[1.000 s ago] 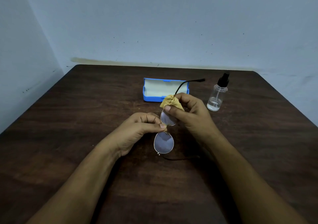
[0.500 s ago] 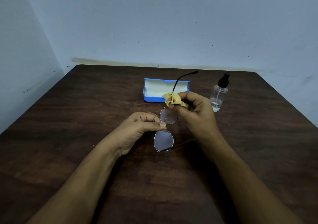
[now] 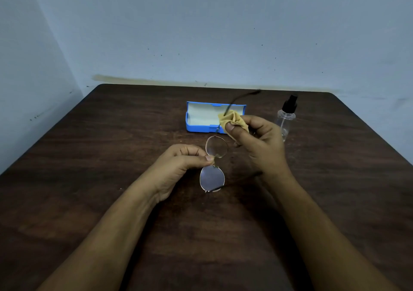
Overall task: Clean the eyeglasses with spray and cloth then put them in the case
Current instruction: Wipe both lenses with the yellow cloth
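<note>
Dark wooden table [image 3: 111, 179] against pale blue walls [image 3: 201, 34]

Both arms are bare from the lower edge of the view up to the wrists: the left forearm [image 3: 107, 235] and the right forearm [image 3: 324, 235] show only skin. The left hand [image 3: 178, 168] and the right hand [image 3: 259, 143] are bare as well, each with a short, trimmed thumbnail showing.

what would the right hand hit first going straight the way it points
Right hand: probably the open blue case, past its yellow cloth; the eyeglasses' raised temple may come first, depth unclear.
</note>
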Available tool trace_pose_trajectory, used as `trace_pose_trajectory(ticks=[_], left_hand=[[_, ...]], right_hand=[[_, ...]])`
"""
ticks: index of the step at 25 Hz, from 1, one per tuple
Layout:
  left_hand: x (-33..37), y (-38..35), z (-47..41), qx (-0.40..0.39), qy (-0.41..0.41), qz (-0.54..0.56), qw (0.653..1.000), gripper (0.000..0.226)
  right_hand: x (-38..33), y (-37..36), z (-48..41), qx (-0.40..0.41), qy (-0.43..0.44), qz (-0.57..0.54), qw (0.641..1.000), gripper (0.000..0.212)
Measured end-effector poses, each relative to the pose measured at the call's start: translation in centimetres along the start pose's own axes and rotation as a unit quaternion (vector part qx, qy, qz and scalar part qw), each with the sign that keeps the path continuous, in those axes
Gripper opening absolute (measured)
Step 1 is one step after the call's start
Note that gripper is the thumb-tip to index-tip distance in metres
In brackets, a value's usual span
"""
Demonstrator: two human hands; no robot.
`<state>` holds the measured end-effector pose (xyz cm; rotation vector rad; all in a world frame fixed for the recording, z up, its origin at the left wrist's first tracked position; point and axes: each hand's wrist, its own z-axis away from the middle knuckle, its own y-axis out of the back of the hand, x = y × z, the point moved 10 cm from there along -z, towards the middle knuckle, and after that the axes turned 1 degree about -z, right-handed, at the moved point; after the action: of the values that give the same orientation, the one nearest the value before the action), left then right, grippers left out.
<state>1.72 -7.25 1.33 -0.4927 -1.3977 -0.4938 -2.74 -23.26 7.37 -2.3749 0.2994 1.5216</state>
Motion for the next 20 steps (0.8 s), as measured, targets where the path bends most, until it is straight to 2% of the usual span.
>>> trace_pose_trajectory(ticks=[2,4,7,11,14,20], left_hand=[[0.1,0.9,0.0,0.058,0.002,0.060,0.997,0.010],[0.3,1.9,0.1,0.115,-0.010,0.106,0.988,0.009],[0.2,3.6,0.1,0.197,-0.026,0.167,0.966,0.007],[-0.1,5.7,0.0,0.280,-0.031,0.244,0.928,0.003],[-0.6,6.5,0.1,0.317,-0.028,0.287,0.904,0.005],[-0.8,6.3,0.4,0.340,-0.041,0.288,0.894,0.009]], right_hand=[[1.8,0.4,0.0,-0.007,-0.062,-0.012,0.998,0.007],[3.3,0.8,0.1,-0.013,-0.106,0.010,0.994,0.014],[4.1,0.4,0.3,-0.026,-0.135,0.016,0.990,0.014],[3.3,-0.8,0.8,-0.037,-0.088,0.029,0.995,0.010],[3.1,-1.7,1.3,-0.037,-0.076,-0.002,0.996,0.012],[2.5,-3.8,1.8,-0.029,-0.027,-0.003,0.999,0.017]])
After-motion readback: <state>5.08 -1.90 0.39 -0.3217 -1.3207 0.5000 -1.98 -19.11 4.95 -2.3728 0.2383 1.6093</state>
